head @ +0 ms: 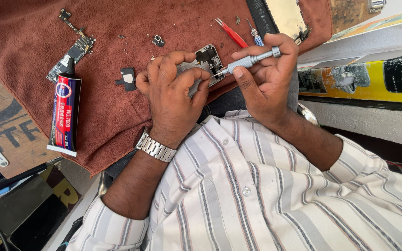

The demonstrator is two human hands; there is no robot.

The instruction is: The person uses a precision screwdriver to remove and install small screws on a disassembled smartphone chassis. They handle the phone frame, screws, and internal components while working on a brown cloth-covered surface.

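1. Left hand [175, 93]: closed round a small phone part [206, 62], pinned by its edges above the brown cloth [108, 107].
2. Right hand [266, 79]: fingers grip a metal screwdriver [250, 60], tip on the part.
3. Part: light, thin, stiff, likely fragile; best held by the rim.
4. Left of left hand: glue tube [64, 111], circuit board [73, 53].
5. Beyond right hand: red tweezers [231, 32].

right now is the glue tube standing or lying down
Lying down. The glue tube lies flat on the brown cloth, black nozzle pointing away toward the circuit board.
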